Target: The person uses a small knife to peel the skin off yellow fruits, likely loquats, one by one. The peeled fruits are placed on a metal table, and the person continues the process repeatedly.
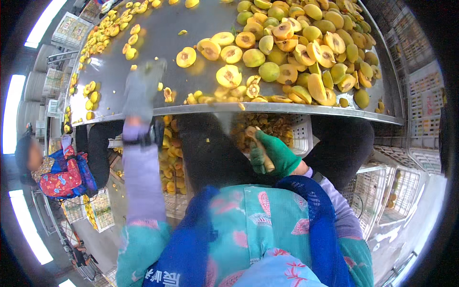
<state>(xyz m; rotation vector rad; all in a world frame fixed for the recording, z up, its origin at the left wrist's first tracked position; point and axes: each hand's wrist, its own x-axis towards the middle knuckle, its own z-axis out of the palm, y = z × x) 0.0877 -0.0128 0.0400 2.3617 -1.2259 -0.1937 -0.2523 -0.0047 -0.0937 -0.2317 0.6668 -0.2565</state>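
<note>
My left hand [141, 89], in a pale grey glove, is blurred over the steel table near its front edge; its fingers and anything in them do not show clearly. My right hand [276, 154], in a green glove, is closed around the wooden handle of a knife [267, 161], below the table's edge; a blurred streak like a blade rises from it. Halved and whole yellow-green stone fruit [269, 71] is heaped on the steel table [172, 28] at the right. Several cut halves lie nearer the middle, and small fruit scraps [167, 94] lie along the front edge.
A white plastic crate [303, 134] with scraps stands below the table's edge. More fruit fills a crate [172, 158] beside my left forearm. Smaller cut pieces [111, 28] lie at the table's far left. A co-worker [61, 172] sits at the left. Crates [398, 193] stand at the right.
</note>
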